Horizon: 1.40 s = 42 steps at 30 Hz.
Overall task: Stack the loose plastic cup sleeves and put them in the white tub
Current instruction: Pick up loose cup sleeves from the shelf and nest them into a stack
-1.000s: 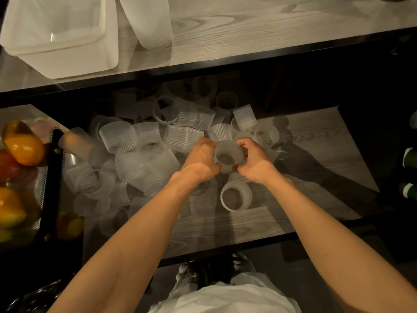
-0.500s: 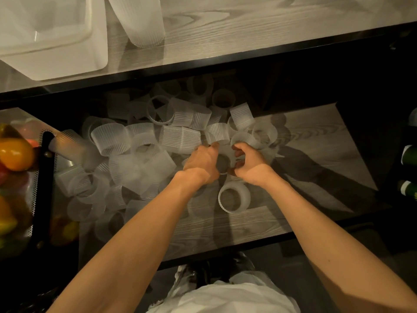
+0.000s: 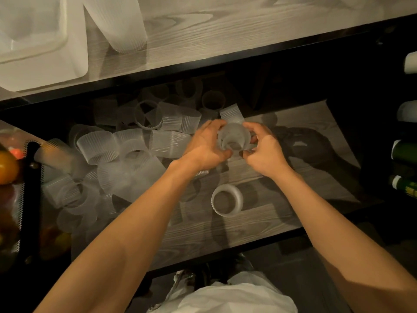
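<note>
Several ribbed translucent cup sleeves (image 3: 126, 154) lie in a loose heap on the lower wooden shelf. Above the shelf's middle, my left hand (image 3: 204, 145) and my right hand (image 3: 262, 147) both grip a small nested stack of sleeves (image 3: 234, 137), fingers curled round its sides. One single sleeve (image 3: 228, 203) stands alone on the shelf nearer to me. The white tub (image 3: 74, 57) sits on the upper counter at the far left, with a tall stack of sleeves (image 3: 119, 23) lying beside it.
A black mesh basket (image 3: 27, 199) with orange and yellow fruit (image 3: 6, 168) stands at the left edge. Bottles (image 3: 404, 152) line the right edge. The black front edge of the upper counter (image 3: 203, 62) overhangs the back of the heap.
Both hands have lifted the nested sleeves slightly and turned the opening toward me. The view has shifted a little to the right.
</note>
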Available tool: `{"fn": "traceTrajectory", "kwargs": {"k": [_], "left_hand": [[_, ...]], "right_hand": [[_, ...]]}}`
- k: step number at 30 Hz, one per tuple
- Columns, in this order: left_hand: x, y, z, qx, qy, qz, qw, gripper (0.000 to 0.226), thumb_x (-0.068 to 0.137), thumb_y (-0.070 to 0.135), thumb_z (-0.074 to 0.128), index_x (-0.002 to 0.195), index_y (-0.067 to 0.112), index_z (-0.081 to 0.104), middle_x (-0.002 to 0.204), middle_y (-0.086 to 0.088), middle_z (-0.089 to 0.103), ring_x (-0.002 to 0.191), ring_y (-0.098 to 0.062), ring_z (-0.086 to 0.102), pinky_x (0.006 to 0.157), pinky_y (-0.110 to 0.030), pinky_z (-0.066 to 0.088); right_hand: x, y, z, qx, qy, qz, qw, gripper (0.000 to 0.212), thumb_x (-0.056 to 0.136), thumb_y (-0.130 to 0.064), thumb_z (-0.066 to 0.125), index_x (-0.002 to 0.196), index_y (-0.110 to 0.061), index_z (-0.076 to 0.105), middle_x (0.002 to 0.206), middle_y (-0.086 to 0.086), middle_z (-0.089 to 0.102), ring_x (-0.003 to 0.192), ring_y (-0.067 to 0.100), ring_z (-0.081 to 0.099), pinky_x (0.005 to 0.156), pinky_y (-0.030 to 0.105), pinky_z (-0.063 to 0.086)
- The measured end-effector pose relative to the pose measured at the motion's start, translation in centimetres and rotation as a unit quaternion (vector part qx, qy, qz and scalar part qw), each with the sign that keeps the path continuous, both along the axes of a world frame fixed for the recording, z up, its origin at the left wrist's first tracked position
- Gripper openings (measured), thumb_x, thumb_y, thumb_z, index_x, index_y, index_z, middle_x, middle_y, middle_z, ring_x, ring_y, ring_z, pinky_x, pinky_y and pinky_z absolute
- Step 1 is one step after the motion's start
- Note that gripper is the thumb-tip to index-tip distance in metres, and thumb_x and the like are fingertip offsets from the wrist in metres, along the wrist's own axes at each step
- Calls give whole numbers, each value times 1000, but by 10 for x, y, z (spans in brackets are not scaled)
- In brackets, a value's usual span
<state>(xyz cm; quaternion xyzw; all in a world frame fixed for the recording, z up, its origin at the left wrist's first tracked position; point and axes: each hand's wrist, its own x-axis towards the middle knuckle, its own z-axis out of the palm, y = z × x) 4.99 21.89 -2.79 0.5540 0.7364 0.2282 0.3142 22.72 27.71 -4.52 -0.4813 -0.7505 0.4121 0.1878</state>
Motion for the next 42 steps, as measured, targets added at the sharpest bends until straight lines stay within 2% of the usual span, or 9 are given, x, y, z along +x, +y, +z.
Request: {"fn": "traceTrajectory", "kwargs": {"k": [4, 9, 21, 24, 27, 29, 33, 38, 42], "left_hand": [[11, 3, -22, 3, -10, 6, 1000, 76, 74, 25, 87, 140, 19, 50, 134, -1, 55, 121, -20, 57, 104, -42, 51], [15, 3, -36, -15, -6, -14, 1000, 73, 76, 25, 85, 140, 15, 51, 133, -5, 58, 123, -22, 56, 105, -41, 50], [20, 5, -43, -80, -6, -47, 996, 65, 75, 33, 84, 131, 18, 55, 115, 1, 63, 104, -16, 61, 80, -23, 49], [18, 13, -24, -54, -21, -67, 996, 64, 74, 41, 84, 128, 23, 55, 115, 6, 63, 103, -13, 62, 82, -23, 52], [19, 23, -7, -20, -61, -55, 996, 69, 72, 41, 88, 129, 24, 54, 119, 11, 61, 103, -7, 63, 86, -22, 55], [26, 31, 1, -1, -99, -43, 994, 74, 72, 35, 91, 134, 22, 53, 125, 11, 60, 106, -5, 64, 89, -20, 57], [40, 42, -2, 6, -106, -52, 993, 89, 74, 25, 90, 149, 22, 42, 144, 3, 54, 128, -14, 57, 107, -33, 51], [50, 42, -18, -34, -78, -78, 993, 98, 73, 40, 83, 155, 27, 31, 149, 6, 50, 137, -14, 49, 114, -40, 44], [49, 36, -22, -42, -70, -89, 993, 65, 83, 27, 79, 140, 20, 49, 131, 6, 58, 115, -8, 54, 101, -32, 50]], "right_hand": [[7, -1, -18, 35, -9, 2, 999, 69, 75, 3, 80, 137, -14, 54, 131, 7, 54, 112, 19, 59, 94, 40, 57], [7, 5, -31, -38, -92, 5, 995, 75, 78, -4, 79, 143, -22, 47, 141, 3, 49, 128, 25, 53, 107, 42, 50], [15, 6, -27, -142, -140, 53, 978, 90, 77, -18, 86, 150, -28, 35, 143, -1, 52, 129, 21, 52, 106, 34, 47], [27, 16, -17, -119, -108, 51, 986, 90, 72, -19, 89, 148, -25, 40, 133, -3, 56, 120, 16, 56, 96, 27, 47], [43, 25, -7, -16, -55, 27, 998, 82, 68, -18, 89, 139, -27, 49, 123, -4, 59, 110, 15, 61, 92, 28, 52], [49, 32, -4, 54, -41, 4, 998, 81, 68, -15, 88, 139, -26, 50, 128, -2, 59, 117, 16, 60, 97, 32, 52], [53, 42, -16, 112, -15, -20, 993, 82, 70, -8, 86, 142, -20, 49, 137, 2, 57, 130, 21, 54, 102, 43, 53], [47, 44, -30, 6, -89, -58, 994, 84, 78, -8, 82, 149, -28, 42, 145, 2, 53, 135, 21, 50, 108, 35, 46], [47, 40, -35, -54, -144, -5, 988, 91, 79, -13, 82, 153, -30, 33, 154, 3, 44, 143, 26, 40, 114, 45, 41]]}}
